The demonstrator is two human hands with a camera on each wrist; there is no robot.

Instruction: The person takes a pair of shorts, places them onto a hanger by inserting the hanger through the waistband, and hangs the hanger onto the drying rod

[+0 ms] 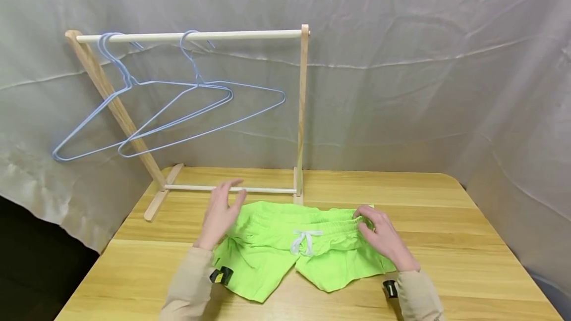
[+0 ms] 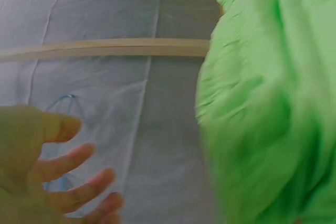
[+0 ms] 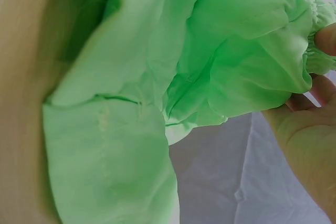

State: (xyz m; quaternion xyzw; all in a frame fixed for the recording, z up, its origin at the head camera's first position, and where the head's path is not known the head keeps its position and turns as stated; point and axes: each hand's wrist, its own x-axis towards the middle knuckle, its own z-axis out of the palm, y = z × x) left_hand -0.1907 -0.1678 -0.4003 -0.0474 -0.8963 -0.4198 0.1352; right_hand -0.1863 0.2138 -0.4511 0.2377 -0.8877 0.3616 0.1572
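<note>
Neon-green shorts (image 1: pixel 267 256) with an elastic waistband and a white drawstring (image 1: pixel 305 241) lie on the wooden table, waistband toward the rack. At the right end of the waistband, my right hand (image 1: pixel 381 232) pinches the fabric between thumb and fingers; the right wrist view shows this hand (image 3: pixel 310 129) at the gathered edge. My left hand (image 1: pixel 222 214) is raised by the shorts' left end, fingers spread and holding nothing. In the left wrist view the left hand (image 2: pixel 63 171) is apart from the green cloth (image 2: pixel 262 103).
Behind the shorts stands a wooden rack with a white top bar (image 1: pixel 250 35) and a low crossbar (image 1: pixel 267 190). Several blue wire hangers (image 1: pixel 196 83) hang from it, mostly toward the left. A grey curtain (image 1: pixel 401 88) surrounds the table (image 1: pixel 446 241).
</note>
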